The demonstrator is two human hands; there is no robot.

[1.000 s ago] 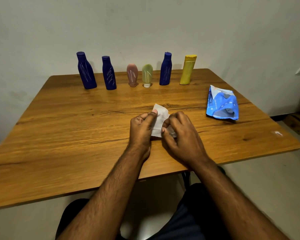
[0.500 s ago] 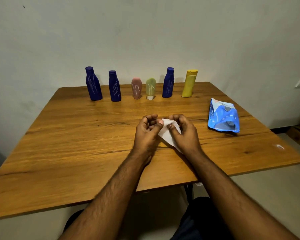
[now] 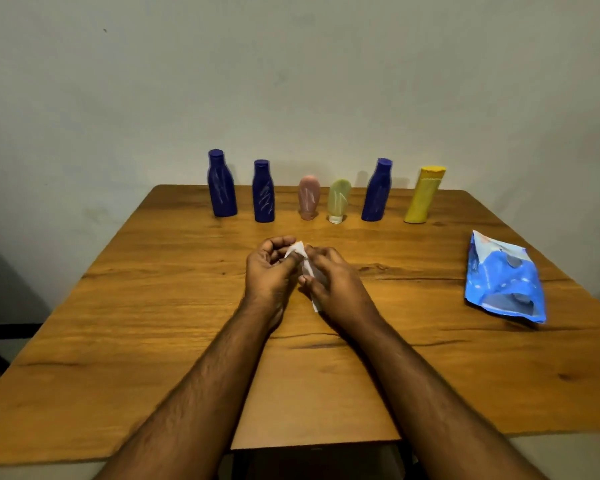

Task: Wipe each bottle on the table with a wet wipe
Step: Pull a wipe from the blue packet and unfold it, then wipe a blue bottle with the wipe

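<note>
Several bottles stand in a row at the far edge of the wooden table (image 3: 153, 341): two dark blue bottles (image 3: 221, 183) (image 3: 264, 191) on the left, a pink tube (image 3: 308, 197), a pale green tube (image 3: 338, 201), a third dark blue bottle (image 3: 377, 191) and a yellow bottle (image 3: 424, 195) on the right. In front of them, over the middle of the table, my left hand (image 3: 270, 271) and my right hand (image 3: 336, 284) pinch a white wet wipe (image 3: 300, 256) between them. The wipe is mostly hidden by my fingers.
A blue wet-wipe pack (image 3: 503, 278) lies at the table's right side, its flap open. A plain wall stands right behind the bottles. Bare wood shows on the left half of the table.
The camera has tilted up, so the bottles and hands sit lower in view. My hands have moved forward toward the bottles and gathered the wipe tighter between the fingers.
</note>
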